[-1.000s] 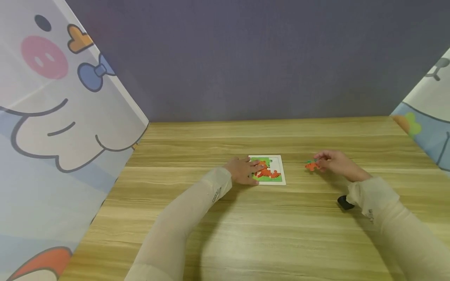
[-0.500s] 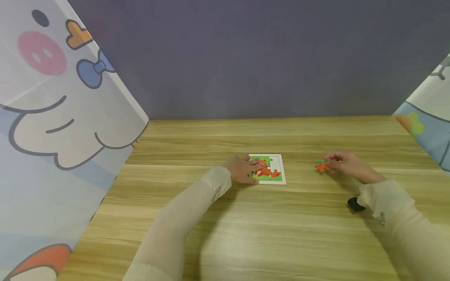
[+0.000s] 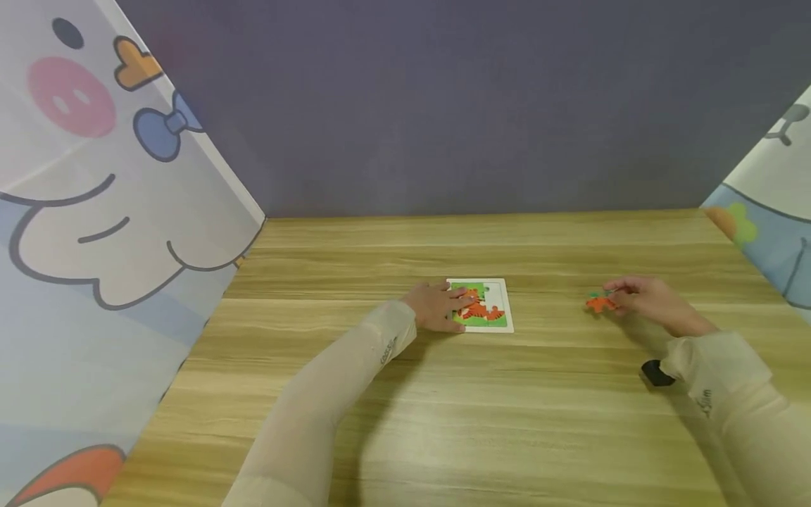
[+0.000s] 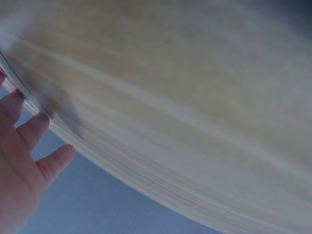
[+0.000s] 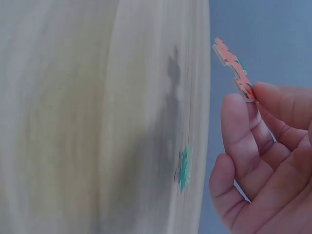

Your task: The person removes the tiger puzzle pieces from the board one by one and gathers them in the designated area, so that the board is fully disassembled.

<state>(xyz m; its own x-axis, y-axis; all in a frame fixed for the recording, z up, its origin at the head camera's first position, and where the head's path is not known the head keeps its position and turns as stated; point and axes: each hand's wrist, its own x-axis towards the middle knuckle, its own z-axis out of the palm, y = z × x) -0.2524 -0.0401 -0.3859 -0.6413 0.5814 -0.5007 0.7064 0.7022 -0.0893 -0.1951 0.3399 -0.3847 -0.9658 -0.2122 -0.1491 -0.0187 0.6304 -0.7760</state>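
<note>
My left hand [image 3: 434, 308] rests with spread fingers on the left side of a small white-framed jigsaw puzzle [image 3: 510, 317]. Its picture shows an orange striped animal on green; bare white backing shows at its upper right. In the left wrist view the frame is mostly hidden beyond the fingertips. To the right of the puzzle, my right hand [image 3: 652, 303] pinches an orange puzzle piece [image 5: 234, 70] by one end, between thumb and fingers. The piece is raised, its shadow falling on the table. A green puzzle piece [image 5: 184, 168] lies on the table in the right wrist view.
Both hands work over a wood-grain table [image 3: 507, 415]. A dark grey panel [image 3: 481, 105] stands along its back edge. Cartoon-printed panels stand at the left [image 3: 127, 232] and the right. A black object [image 3: 657, 373] sits at the right sleeve's cuff.
My right hand has moved to the right, away from the puzzle, carrying the orange puzzle piece. My left hand has stayed on the puzzle.
</note>
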